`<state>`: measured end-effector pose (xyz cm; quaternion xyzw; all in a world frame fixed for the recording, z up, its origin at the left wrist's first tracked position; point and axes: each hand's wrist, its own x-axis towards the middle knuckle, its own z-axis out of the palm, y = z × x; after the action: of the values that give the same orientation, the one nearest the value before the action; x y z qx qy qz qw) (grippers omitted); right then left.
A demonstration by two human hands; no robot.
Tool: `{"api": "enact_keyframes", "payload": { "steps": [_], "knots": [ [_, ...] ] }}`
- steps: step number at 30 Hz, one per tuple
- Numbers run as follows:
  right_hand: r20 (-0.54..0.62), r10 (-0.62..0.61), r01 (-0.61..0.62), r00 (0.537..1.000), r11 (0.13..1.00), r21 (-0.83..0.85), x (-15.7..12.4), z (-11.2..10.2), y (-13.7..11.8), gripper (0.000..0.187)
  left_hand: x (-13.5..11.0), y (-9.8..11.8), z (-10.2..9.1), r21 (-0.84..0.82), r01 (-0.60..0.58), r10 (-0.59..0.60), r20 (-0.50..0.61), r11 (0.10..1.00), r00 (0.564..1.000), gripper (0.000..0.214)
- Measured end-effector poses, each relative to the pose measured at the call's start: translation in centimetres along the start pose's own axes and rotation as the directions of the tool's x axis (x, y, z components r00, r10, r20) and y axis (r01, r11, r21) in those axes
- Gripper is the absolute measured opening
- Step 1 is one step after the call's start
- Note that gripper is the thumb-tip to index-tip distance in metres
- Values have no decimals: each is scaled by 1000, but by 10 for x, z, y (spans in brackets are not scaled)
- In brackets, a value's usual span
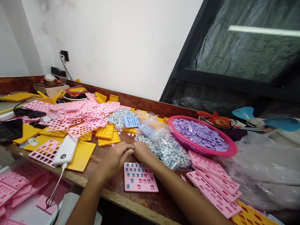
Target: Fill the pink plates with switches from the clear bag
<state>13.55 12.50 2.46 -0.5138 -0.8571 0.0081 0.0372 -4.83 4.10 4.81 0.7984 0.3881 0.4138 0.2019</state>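
A pink keyboard plate with several blue switches set in its upper rows lies flat on the wooden table near the front edge. My left hand and my right hand meet just above the plate's top edge, fingers curled and pinched together on something small I cannot make out. Right beside my right hand lies a clear bag of small blue-and-white switches.
A pink basket of purple keycaps stands at right. Stacked pink plates lie right of the worked plate. Pink and yellow plates cover the left. A white power bank with cable lies near the front edge.
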Motion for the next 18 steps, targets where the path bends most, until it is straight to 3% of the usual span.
{"api": "enact_keyframes", "payload": {
  "steps": [3, 7, 12, 15, 18],
  "knots": [
    [-32, -86, 88, 996, 993, 81, -25, -7, 13, 15, -34, 15, 17, -24, 34, -33, 34, 999, 999, 26],
    [-143, -219, 257, 965, 892, 371, -78, -6, 37, 15, -63, 15, 52, 89, 3, -6, 45, 996, 999, 20],
    [-198, -139, 225, 970, 819, 528, -121, 18, 52, 17, -70, 11, 83, 340, -122, 120, 26, 933, 992, 15],
    [-217, -90, 199, 972, 805, 559, -124, 28, 53, 19, -72, 9, 95, 403, -146, 162, -5, 903, 987, 11],
    [-208, -69, 176, 976, 814, 554, -124, 29, 54, 20, -74, 8, 99, 414, -137, 136, 31, 900, 990, 11]
  ]
}}
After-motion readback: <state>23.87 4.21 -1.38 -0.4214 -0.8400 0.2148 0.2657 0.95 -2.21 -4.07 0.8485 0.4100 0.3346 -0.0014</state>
